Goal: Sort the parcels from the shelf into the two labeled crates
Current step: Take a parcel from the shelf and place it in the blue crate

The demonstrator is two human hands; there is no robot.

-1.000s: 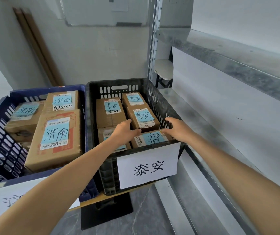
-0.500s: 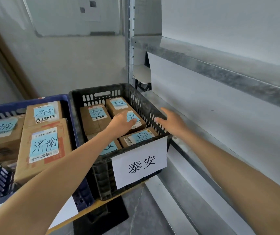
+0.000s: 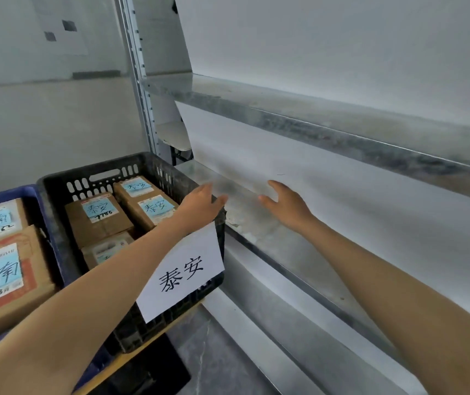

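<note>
Head view: grey wall at 11 o'clock, metal shelf running from 12 to 5. Black crate with a white label sits at 8 o'clock, blue crate just beside it at 9; both hold parcels. Your left hand hangs over the black crate's right rim, fingers loose, holding nothing; contact unclear. Your right hand is spread wide over the lower shelf board, empty. Both forearms reach forward, hands apart.

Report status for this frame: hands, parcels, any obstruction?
Left hand open, over black crate rim. Right hand open over shelf, holding nothing. Parcels sit in black crate and blue crate. Nothing blocks either hand.
</note>
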